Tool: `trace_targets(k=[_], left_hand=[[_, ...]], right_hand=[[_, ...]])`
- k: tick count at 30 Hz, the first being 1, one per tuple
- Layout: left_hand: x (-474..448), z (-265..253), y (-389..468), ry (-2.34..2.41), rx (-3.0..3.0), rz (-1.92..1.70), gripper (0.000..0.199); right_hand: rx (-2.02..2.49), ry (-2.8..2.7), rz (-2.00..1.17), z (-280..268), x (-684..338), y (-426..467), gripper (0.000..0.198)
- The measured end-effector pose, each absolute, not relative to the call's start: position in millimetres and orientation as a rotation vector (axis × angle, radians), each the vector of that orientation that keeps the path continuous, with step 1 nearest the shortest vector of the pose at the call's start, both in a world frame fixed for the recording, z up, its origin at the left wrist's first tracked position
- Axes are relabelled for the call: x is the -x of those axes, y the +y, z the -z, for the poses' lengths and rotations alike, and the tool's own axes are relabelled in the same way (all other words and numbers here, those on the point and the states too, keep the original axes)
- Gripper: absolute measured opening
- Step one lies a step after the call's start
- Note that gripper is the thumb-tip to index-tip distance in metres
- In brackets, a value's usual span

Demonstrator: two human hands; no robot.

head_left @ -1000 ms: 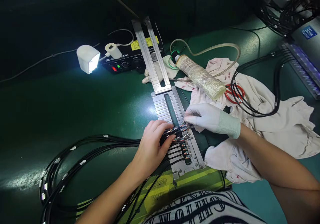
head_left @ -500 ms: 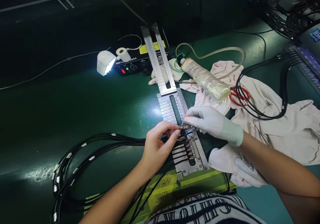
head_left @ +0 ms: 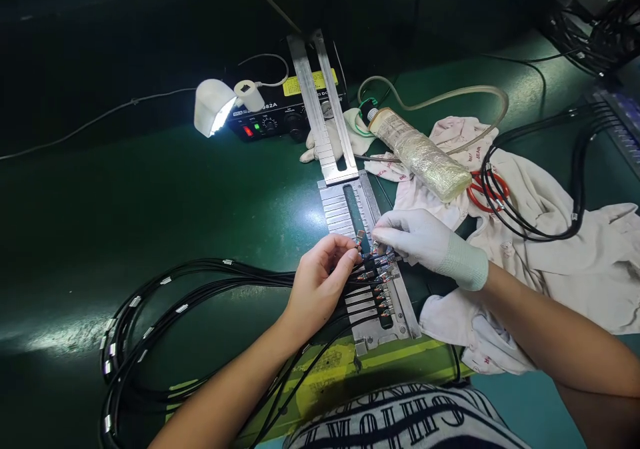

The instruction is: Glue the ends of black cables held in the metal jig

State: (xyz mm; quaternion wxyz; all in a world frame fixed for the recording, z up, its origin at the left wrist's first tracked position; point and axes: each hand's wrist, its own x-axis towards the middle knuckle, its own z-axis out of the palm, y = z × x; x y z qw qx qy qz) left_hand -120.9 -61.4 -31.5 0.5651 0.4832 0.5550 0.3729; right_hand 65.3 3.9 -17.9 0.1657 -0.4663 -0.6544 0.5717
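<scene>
Bare, my left hand [head_left: 324, 275] is closed in a pinch on a black cable, whose small metal-and-copper-coloured end [head_left: 360, 237] sticks up past the fingertips. My right hand [head_left: 417, 239], in a white glove with a pale green cuff, pinches a small metal connector [head_left: 375, 247] just to the right. Both hands are above a slotted metal fixture [head_left: 337, 212]. In its near half lie several black cables [head_left: 363, 307] side by side, their metal connectors [head_left: 385, 302] along the right side. The fingers partly hide what they grip.
A bundle of black cables [head_left: 195, 269] loops to the left. Behind stand a lit white lamp [head_left: 213, 107] and a black control box [head_left: 273, 119]. On the right, a wrapped dispensing bottle [head_left: 420, 152], red-handled scissors [head_left: 480, 192] and white cloths [head_left: 530, 262] lie on the green table [head_left: 225, 202].
The cable end in my left hand now stands up and apart from the connector in my right hand; before, the fingertips were closer together. The whole view has shifted slightly.
</scene>
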Motion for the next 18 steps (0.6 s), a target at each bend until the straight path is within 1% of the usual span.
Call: trace_targets(k=[5, 8, 13, 18], left_hand=[[120, 30, -59, 1.275, -1.110, -0.851, 0.014], [117, 30, -59, 1.258, -1.093, -0.824, 0.017], [111, 23, -58, 1.288, -1.051, -0.787, 0.024], [105, 19, -52, 1.249, -1.007, -0.813, 0.018]], right_hand=[[1.307, -1.803, -1.688, 20, -64, 4, 0.029], [1.294, -1.776, -1.715, 18, -62, 3, 0.030], [1.303, -1.773, -1.627, 13, -57, -2, 0.026], [1.294, -1.795, -1.548, 12, -57, -6, 0.025]])
